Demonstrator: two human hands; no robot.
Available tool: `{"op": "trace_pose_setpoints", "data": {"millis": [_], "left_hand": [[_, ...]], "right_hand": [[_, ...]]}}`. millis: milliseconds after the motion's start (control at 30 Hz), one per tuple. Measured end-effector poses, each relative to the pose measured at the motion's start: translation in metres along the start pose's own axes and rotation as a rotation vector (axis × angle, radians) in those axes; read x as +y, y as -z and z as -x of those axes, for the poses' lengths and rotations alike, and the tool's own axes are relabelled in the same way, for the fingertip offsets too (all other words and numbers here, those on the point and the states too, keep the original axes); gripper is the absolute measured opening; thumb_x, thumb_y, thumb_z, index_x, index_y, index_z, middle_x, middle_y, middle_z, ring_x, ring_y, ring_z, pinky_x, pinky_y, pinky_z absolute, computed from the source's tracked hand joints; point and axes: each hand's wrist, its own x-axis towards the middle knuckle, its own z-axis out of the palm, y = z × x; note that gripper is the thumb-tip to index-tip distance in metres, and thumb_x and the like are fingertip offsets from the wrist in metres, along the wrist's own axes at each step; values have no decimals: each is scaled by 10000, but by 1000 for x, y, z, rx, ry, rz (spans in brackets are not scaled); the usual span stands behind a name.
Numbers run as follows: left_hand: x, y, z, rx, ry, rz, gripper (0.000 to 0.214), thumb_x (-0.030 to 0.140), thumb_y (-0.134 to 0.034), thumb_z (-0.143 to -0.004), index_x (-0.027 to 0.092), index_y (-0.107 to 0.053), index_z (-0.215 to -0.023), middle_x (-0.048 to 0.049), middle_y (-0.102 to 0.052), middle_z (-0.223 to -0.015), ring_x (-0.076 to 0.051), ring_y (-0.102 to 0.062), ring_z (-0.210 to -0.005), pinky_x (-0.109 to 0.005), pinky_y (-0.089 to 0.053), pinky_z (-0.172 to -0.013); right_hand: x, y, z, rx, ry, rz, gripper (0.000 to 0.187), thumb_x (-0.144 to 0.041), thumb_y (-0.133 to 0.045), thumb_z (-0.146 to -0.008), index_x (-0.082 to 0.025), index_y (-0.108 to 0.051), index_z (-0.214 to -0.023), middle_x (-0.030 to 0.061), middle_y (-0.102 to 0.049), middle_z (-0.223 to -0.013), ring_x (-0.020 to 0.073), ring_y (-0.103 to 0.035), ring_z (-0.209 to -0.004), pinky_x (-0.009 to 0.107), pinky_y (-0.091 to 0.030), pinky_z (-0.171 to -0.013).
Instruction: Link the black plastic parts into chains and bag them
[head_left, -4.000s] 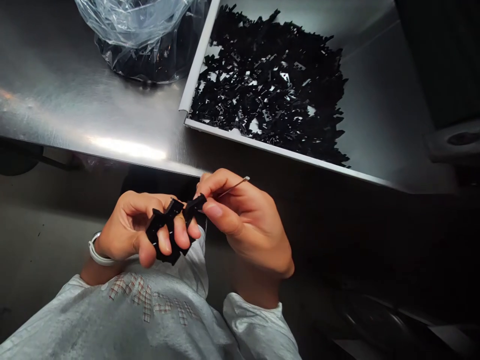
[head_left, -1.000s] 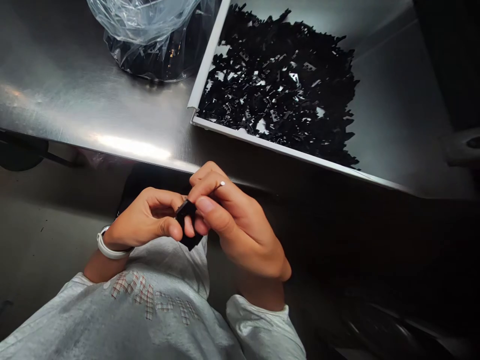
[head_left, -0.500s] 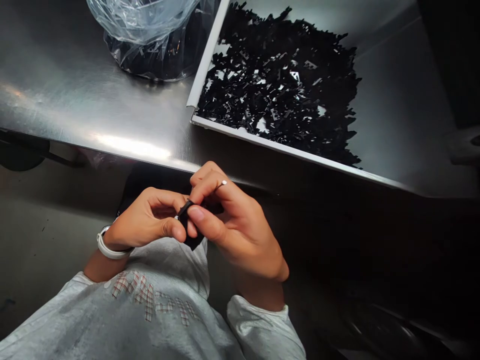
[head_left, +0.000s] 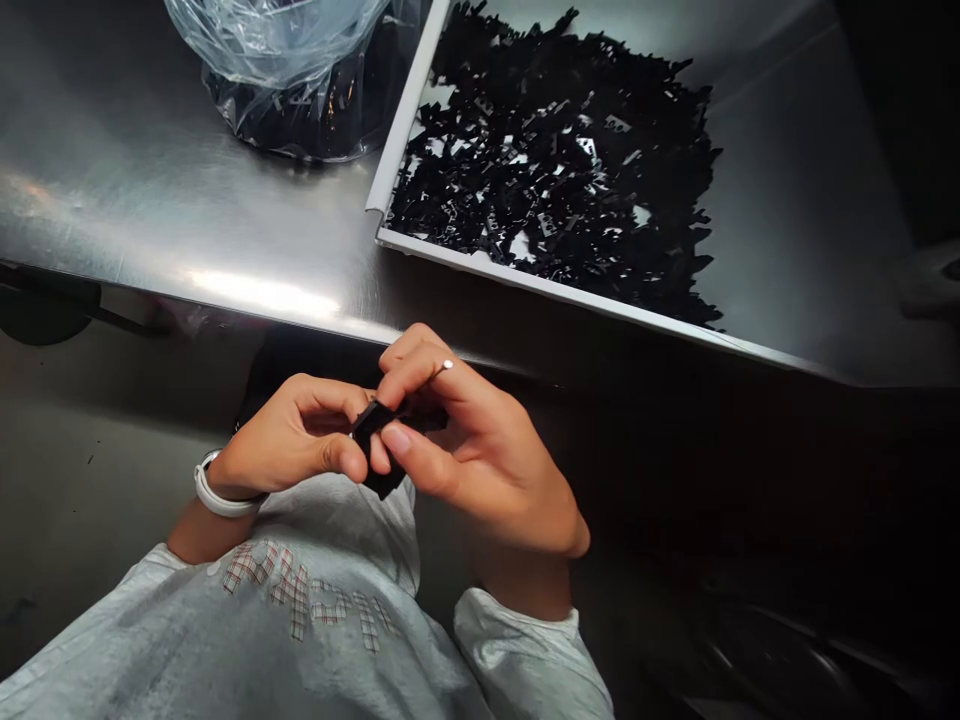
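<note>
Just off the table's front edge, my two hands meet in front of my body around a small black part. My left hand is closed on it, thumb and fingers bent about its left side. From the right, my right hand pinches the part's upper portion between thumb and index finger. Another dark piece shows under the right index finger; whether it is separate from the first cannot be made out. Fingers hide much of the part, so its exact kind is unclear.
A white-rimmed tray at the upper right holds a heap of small flat black parts. Left of it, a clear plastic bag with black contents stands on the metal table. The table's front edge runs just beyond my hands.
My right thumb and wrist have shifted slightly to the right, uncovering more of the black part. My left hand stays almost still.
</note>
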Motion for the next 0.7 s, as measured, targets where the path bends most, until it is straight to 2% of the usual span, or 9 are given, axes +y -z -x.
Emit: {"op": "trace_pose_setpoints", "data": {"millis": [100,200,333,433,700], "left_hand": [[1,0,-1,-10,-31,16,342,469,-854,-759,155,-747,-675,-26,-669,-668,-132,-632,-661,-270,-557,-727],[2,0,-3,-50,-58,45,321,445,-863,-759,163,-742,-664,-41,-694,-699,-169,-687,-742,-307,-584,-785],[3,-1,-4,-45,-53,36,300,419,-870,-759,158,-747,-679,-45,-699,-707,-140,-659,-692,-259,-575,-718],[3,0,-4,-39,-42,8,338,447,-876,-741,155,-733,-651,-48,-688,-695,-147,-647,-690,-284,-580,-738],[4,2,-6,-106,-89,19,300,437,-843,-781,172,-757,-671,-56,-704,-725,-181,-676,-761,-348,-574,-829]], "right_hand": [[0,4,2,25,-39,-107,138,-386,-657,-968,-251,-648,-999,6,-552,-940,122,-575,-720,283,-496,-627],[-1,5,2,73,-90,-128,195,-431,-653,-973,-237,-637,-985,-14,-581,-843,111,-600,-665,275,-504,-619],[-1,3,3,19,-160,-202,161,-323,-680,-976,-219,-586,-896,-33,-636,-751,100,-626,-644,276,-516,-669],[-1,3,2,-18,-170,-267,164,-261,-700,-963,-221,-560,-888,-36,-650,-748,100,-645,-649,270,-520,-657],[1,4,-3,-29,-174,-297,220,-360,-648,-992,-210,-561,-856,-26,-643,-721,98,-646,-620,248,-514,-578]]}}
